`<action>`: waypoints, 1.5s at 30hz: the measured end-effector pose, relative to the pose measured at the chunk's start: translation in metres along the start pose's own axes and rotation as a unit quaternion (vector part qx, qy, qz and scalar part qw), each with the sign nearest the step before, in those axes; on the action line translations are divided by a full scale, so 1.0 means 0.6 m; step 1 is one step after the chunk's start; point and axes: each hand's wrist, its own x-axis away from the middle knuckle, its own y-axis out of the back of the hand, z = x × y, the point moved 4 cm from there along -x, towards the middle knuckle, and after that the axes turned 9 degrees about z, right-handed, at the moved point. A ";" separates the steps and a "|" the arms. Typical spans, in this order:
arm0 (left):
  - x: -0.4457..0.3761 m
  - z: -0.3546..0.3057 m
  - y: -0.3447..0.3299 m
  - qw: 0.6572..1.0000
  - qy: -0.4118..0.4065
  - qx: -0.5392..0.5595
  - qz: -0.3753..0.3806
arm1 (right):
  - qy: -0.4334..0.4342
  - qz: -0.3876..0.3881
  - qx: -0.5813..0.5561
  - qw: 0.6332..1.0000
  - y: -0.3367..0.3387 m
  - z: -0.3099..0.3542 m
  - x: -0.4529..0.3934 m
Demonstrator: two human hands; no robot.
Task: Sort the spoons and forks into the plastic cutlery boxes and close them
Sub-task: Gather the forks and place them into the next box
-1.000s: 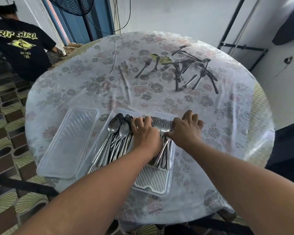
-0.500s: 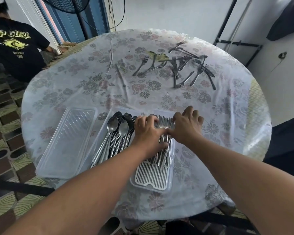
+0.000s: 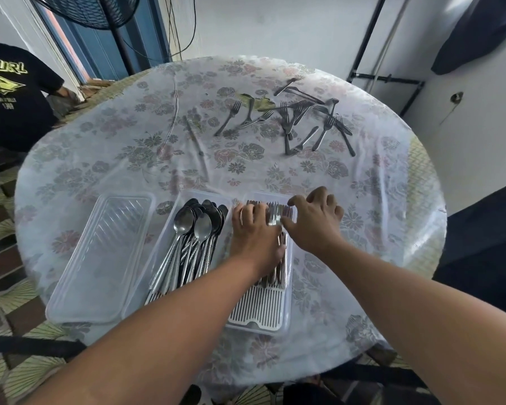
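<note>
Two clear plastic boxes lie side by side near the table's front edge. The middle box (image 3: 170, 226) holds a bundle of spoons (image 3: 197, 238). The right box (image 3: 287, 320) holds a stack of forks (image 3: 275, 213) on a white slatted insert. My left hand (image 3: 253, 233) lies on the forks, its fingers bent over their heads. My right hand (image 3: 314, 223) is beside it at the box's far right corner, thumb and curled fingers around the fork tines. Several loose forks (image 3: 304, 124) are scattered on the far side of the table.
An empty clear plastic tray (image 3: 100, 258) lies left of the spoon box. The round table (image 3: 129, 159) has a floral plastic cloth. A person in a black T-shirt (image 3: 9, 95) stands at the far left by a blue door and a fan stand (image 3: 120, 33).
Both hands stay on the forks in the right box. A gap has opened between the hands, showing the fork heads.
</note>
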 end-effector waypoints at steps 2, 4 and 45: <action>-0.001 0.008 0.000 0.999 -0.007 0.041 -0.010 | -0.009 0.001 -0.016 1.000 -0.003 -0.003 0.000; -0.009 0.014 0.011 0.995 0.012 0.092 -0.035 | -0.025 -0.009 -0.104 0.994 0.000 -0.002 -0.002; -0.425 -0.144 0.077 0.910 0.210 0.343 -0.098 | 0.004 -0.010 -0.407 0.913 0.115 -0.233 -0.364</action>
